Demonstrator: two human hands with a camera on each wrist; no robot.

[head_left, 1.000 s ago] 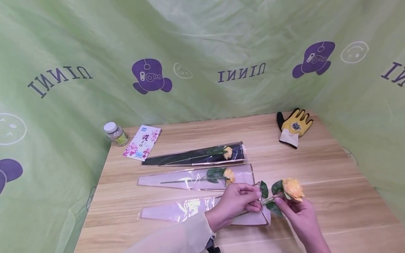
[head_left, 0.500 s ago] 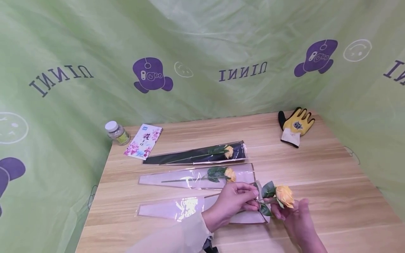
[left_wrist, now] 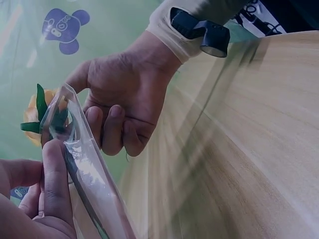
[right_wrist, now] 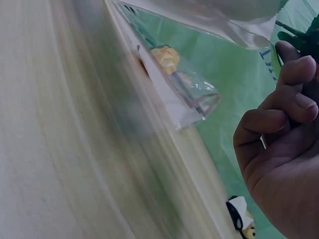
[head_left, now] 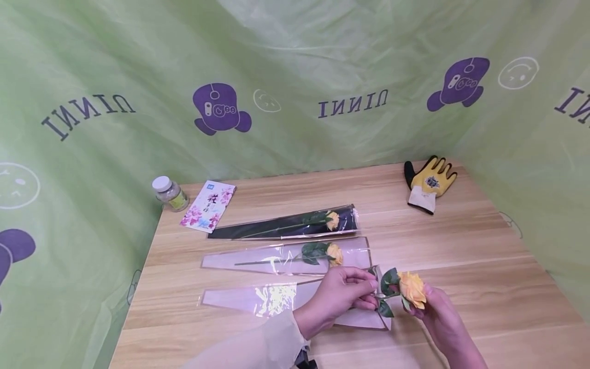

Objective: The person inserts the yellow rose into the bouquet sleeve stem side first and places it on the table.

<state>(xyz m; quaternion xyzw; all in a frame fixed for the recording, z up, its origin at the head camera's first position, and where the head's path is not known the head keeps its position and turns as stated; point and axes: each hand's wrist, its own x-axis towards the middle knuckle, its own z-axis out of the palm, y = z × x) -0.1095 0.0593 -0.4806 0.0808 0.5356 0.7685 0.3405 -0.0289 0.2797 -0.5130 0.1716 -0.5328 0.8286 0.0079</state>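
Observation:
My left hand [head_left: 338, 294] pinches the open mouth of a clear-and-white flower sleeve [head_left: 235, 297], lifting that end; the narrow end points left on the table. In the left wrist view, the stem of a yellow rose [head_left: 412, 290] runs inside the sleeve [left_wrist: 94, 169]. Its bloom and green leaves [head_left: 386, 308] stick out past the mouth. My right hand [head_left: 440, 315] holds the bloom from the right, thumb against the petals and fingers curled under it. In the right wrist view, the rose is mostly cut off at the edge, beside my curled right fingers [right_wrist: 284, 109].
Behind lie a second white sleeve [head_left: 272, 259] and a black sleeve [head_left: 249, 231], each with a yellow rose inside. A white-lidded jar [head_left: 170, 193] and floral-printed packet [head_left: 209, 206] sit back left. A yellow glove [head_left: 432, 183] lies back right. Green cloth [head_left: 295, 148] hangs behind the table.
The rose has shifted left toward the sleeve's mouth. My right hand has let go of the stem below the bloom and now holds the bloom itself. My left hand stays at the sleeve's mouth.

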